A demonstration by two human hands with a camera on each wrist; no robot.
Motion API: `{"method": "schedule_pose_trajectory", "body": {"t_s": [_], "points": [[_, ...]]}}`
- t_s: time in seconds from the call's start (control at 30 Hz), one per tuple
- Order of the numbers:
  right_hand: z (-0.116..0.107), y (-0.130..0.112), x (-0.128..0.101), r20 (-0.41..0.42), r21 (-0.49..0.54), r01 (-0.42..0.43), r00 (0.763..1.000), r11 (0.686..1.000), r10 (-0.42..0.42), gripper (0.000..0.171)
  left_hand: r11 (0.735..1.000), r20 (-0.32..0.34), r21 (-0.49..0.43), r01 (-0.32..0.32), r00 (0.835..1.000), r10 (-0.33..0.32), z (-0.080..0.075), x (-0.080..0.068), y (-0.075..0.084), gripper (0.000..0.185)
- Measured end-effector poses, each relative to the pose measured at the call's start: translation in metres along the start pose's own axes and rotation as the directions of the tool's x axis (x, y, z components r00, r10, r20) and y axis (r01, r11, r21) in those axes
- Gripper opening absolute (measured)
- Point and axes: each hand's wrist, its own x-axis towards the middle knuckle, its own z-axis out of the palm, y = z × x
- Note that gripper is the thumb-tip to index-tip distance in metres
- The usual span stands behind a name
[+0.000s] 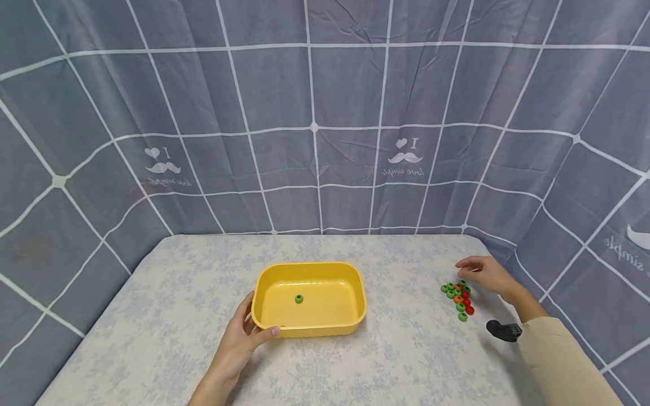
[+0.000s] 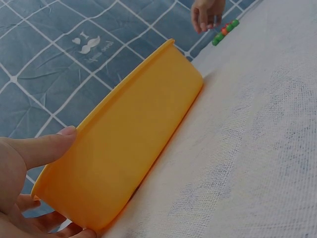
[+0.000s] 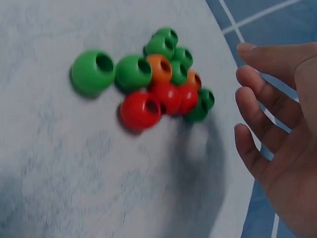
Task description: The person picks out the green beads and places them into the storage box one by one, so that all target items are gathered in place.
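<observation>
A yellow plastic basin (image 1: 325,331) stands on the table with one green bead (image 1: 299,299) inside it. My left hand (image 1: 236,340) grips the basin's near left corner, thumb on the rim and fingers against the side wall. Over at the right lies a cluster of round beads (image 1: 458,299), green, red and orange, each with a hole. My right hand (image 1: 490,276) hovers just beside and above that cluster, its fingers loosely bent. Nothing shows between those fingers in the right wrist view, where the red bead (image 3: 140,111) and its neighbours lie apart from the hand.
A pale, blue-patterned cloth (image 1: 406,361) covers the table. Behind and at both sides hangs a grey-blue curtain (image 1: 350,158) with white lines. A black strap piece (image 1: 504,330) sits by the right sleeve.
</observation>
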Motion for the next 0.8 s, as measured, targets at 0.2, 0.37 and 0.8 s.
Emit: {"method": "schedule_pose_trajectory", "body": {"t_s": [0.2,0.37,0.8], "points": [[-0.003,0.018,-0.015,0.027,0.015,-0.052,0.998,0.999,0.052,0.036,1.0,-0.006,0.005,0.007,1.0,-0.007,-0.001,-0.001,0.001,0.112],[0.002,0.031,-0.021,0.085,0.071,-0.096,0.992,0.993,0.09,0.042,1.0,-0.005,0.004,0.002,1.0,-0.002,-0.001,-0.001,0.001,0.111],[0.015,0.036,-0.022,0.024,0.056,-0.079,0.997,0.995,0.078,0.036,1.0,0.006,-0.017,-0.004,1.0,0.004,0.001,0.0,-0.001,0.11]]}}
